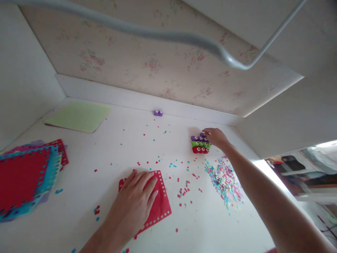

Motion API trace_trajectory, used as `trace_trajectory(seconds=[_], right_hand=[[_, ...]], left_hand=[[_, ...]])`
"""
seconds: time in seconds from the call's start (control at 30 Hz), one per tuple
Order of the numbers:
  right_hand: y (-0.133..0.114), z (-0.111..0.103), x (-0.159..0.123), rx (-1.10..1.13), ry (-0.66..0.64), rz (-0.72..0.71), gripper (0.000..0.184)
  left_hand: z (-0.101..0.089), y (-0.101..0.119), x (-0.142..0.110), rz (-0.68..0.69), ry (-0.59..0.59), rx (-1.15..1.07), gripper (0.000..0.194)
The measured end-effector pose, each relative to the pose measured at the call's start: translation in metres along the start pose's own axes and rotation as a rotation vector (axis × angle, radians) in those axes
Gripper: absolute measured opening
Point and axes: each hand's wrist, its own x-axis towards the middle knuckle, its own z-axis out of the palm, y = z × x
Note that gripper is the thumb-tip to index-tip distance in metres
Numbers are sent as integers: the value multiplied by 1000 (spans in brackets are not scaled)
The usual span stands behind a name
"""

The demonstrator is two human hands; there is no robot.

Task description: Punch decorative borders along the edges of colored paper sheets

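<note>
Two hands (136, 201), red paper (161, 201), confetti (225, 182)

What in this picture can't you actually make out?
All in the head view:
- Right hand's fingertips: too small to tell whether they grip the purple piece or only touch it.
- Red sheet: partly hidden under the left hand.
- Stack of punched sheets: cut off by the left edge; count unclear.
- Confetti pile: pieces too small to count.
- Shelf items, far right: blurred.

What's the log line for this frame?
left hand: flat on red punched sheet | right hand: fingers at purple punches
</note>
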Motion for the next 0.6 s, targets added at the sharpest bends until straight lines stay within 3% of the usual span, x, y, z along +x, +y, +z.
trace_trajectory(seconds=[0.17, 0.37, 0.47, 0.6], right_hand=[[-46, -7, 10, 58, 70, -44, 42], [-145, 11, 42, 182, -7, -294, 54], [-187, 22, 61, 212, -1, -347, 53], [-213, 30, 79, 232, -19, -356, 56]], left_hand=[[-4, -4, 0, -83, 20, 43, 31], [-4, -9, -3, -172, 17, 94, 45], [-3, -10, -3, -181, -8, 81, 49], [-4, -12, -2, -194, -20, 43, 54]])
